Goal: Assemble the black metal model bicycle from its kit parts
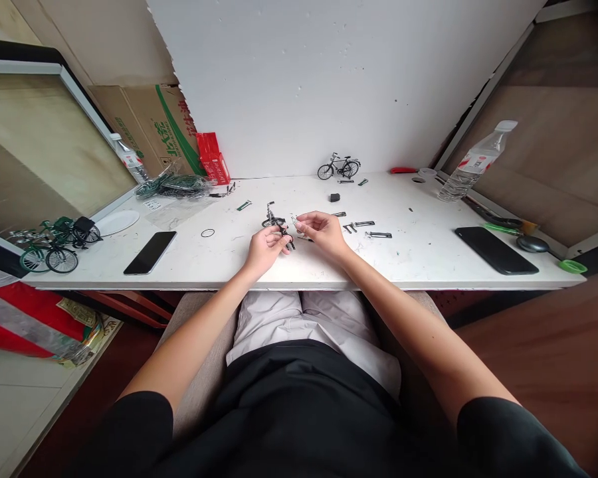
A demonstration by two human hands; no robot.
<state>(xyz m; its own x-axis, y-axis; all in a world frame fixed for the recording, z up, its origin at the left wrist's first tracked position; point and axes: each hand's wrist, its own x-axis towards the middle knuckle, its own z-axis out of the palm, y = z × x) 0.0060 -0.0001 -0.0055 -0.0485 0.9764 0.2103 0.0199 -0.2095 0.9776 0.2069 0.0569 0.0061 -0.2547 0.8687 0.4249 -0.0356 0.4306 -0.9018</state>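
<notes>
My left hand (266,252) is closed round a black miniature bicycle (274,221), partly built, which is tilted just above the white table. Its handlebar and one wheel stick out beyond my fingers, and the rest is partly covered by them. Close by on the right, my right hand (323,232) is pinched, with thumb and forefinger together. A small pale piece (294,220) shows at those fingertips, too small to name. Several black bicycle parts (363,224) lie just right of my right hand. A thin black ring (208,233) lies to the left.
At the back stands a finished black miniature bicycle (339,166), with a small black box (334,198) before it. More miniature bicycles (54,242) stand far left. Phones (150,253) lie on both sides. A water bottle (478,162) is at right, bagged parts (179,187) at left.
</notes>
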